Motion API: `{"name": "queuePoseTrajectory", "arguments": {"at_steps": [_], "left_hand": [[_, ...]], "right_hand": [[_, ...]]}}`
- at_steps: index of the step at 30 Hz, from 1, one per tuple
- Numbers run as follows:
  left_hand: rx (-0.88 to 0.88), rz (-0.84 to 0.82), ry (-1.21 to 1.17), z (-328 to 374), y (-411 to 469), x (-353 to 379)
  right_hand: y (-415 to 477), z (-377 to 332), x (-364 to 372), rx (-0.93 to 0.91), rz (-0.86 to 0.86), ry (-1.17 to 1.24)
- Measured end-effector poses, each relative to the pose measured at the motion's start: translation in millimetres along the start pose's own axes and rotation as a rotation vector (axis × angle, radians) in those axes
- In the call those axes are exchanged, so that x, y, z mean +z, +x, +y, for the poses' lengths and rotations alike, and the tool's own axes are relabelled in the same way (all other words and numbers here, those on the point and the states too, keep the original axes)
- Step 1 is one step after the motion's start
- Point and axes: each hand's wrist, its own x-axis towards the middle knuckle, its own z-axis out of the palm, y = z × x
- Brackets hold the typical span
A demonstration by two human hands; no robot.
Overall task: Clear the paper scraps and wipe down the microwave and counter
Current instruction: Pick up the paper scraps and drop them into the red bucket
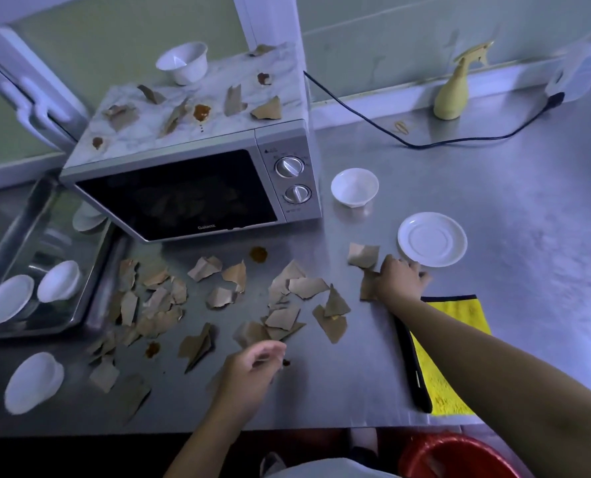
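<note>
Scraps of brown paper litter the steel worktop in front of the microwave, and more lie on its marbled top among sauce smears. The right hand presses flat on a scrap just beside the white saucer, fingers spread, gripping nothing clearly. The left hand hovers half curled over the near scraps; whether it holds one cannot be told. A sweep could drag paper through the sauce blot and spread it, or nudge the saucer. The microwave door reads "Galanz". A yellow cloth lies untouched nearby.
</note>
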Motion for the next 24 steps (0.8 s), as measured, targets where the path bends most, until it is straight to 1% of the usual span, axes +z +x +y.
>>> {"name": "queuePoseTrajectory", "arguments": {"at_steps": [5,7,9,12,18,21,24], "left_hand": [[0.017,-0.070,0.003,11,13,13],[0.035,-0.078,-0.010,18,19,19],[0.051,-0.096,-0.002,26,24,24],[0.077,-0.138,0.094,41,35,28],[0.198,-0.141,0.191,90,96,41],[0.234,-0.170,0.238,110,138,69],[0.259,-0.165,0.335,123,172,103]], "right_hand": [[-9,11,-3,-0.021,-0.006,0.230],[-17,18,-7,-0.044,0.050,0.324],[-29,26,-14,-0.053,0.110,0.477],[-55,34,-29,-0.037,0.160,0.766],[-122,48,-41,0.128,0.188,1.117],[-150,54,-41,0.217,0.238,1.171],[-173,57,-42,0.327,0.239,1.215]]}}
